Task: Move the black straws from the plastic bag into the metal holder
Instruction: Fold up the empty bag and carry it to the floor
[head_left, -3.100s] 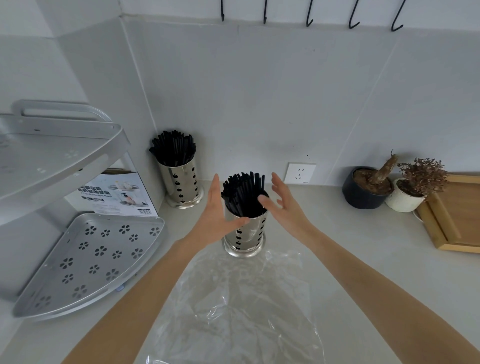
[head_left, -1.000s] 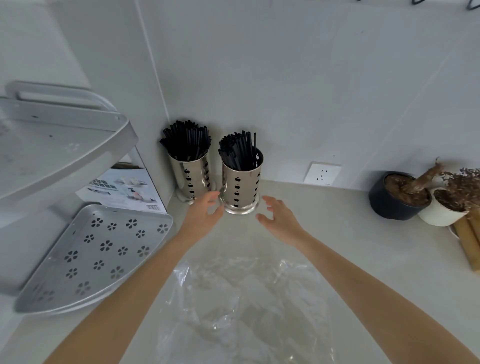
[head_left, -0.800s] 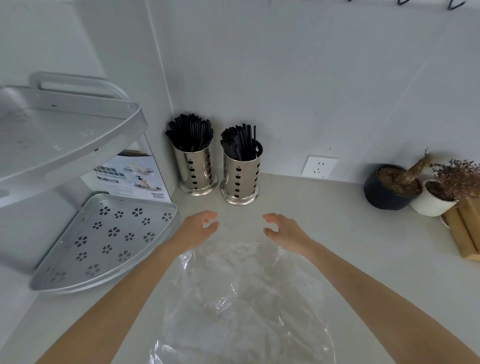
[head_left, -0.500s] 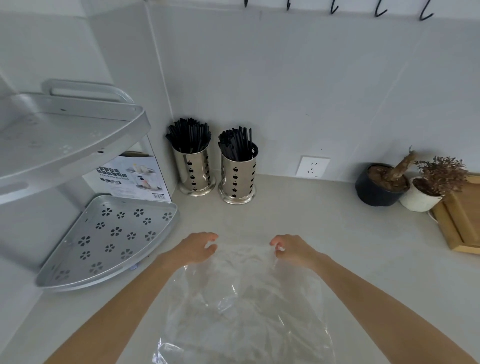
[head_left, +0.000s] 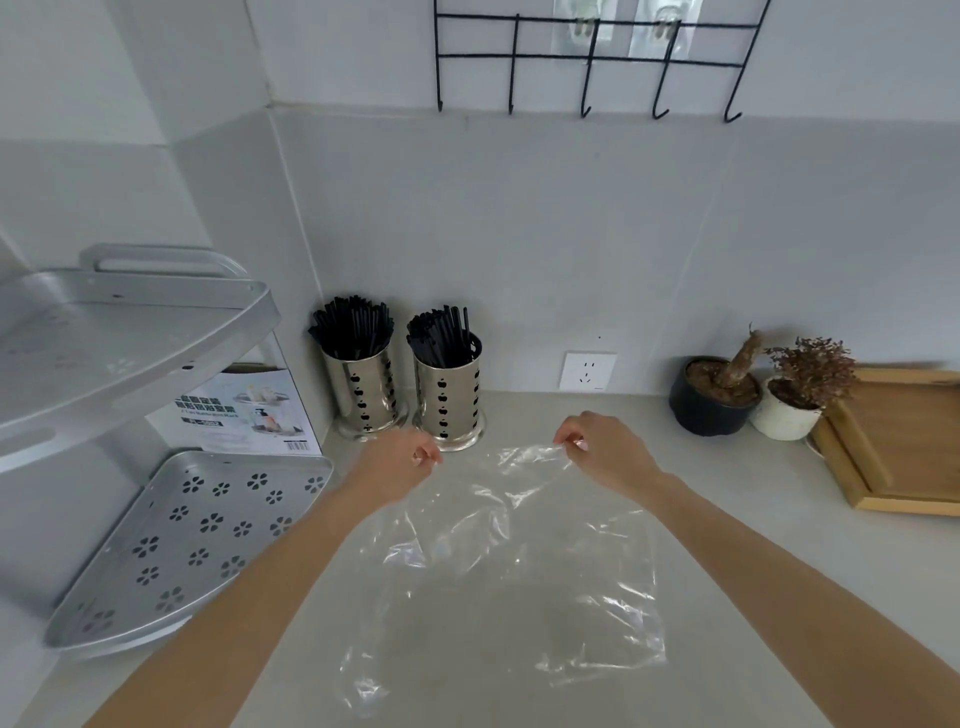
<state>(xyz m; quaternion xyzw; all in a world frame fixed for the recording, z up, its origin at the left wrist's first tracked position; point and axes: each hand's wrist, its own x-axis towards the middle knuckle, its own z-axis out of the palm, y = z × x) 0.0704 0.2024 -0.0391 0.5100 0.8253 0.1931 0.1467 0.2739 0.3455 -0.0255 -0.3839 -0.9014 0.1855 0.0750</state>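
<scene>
Pinching plastic bag (head_left: 509, 545) corners, both hands' grips; 2 straw-filled metal holders (head_left: 449, 400) just behind.

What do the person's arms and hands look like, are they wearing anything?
Both forearms are bare, with no sleeves showing in the frame. The left hand and right hand wear no gloves, and no watch, bracelet or ring is visible. The fingernails look short.

Both hands pinch the far edge of a clear plastic bag (head_left: 498, 561) lying on the counter (head_left: 753, 519): left hand (head_left: 395, 460), right hand (head_left: 605, 449). Behind them, two metal holders (head_left: 449, 397) full of black straws (head_left: 441, 335) stand side by side against the wall.
</scene>
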